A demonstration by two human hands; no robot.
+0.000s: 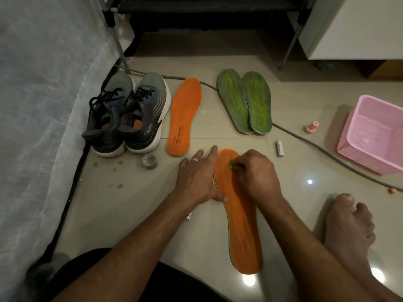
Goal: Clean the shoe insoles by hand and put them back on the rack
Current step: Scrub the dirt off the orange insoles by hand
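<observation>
An orange insole (242, 225) is laid flat on the near floor (135, 203). Its left edge is pressed by the flat, straight-fingered left hand (196, 179). A small green item (230, 165) is pinched in the curled right hand (257, 173) against the insole's toe. A second orange insole (184, 114) and two green insoles (245, 101) are seen farther off.

Pink basket (370, 136) right on tile floor (130, 203); grey cable (309, 142) beside it (pink cap (311, 127) near); battery (279, 148).
</observation>
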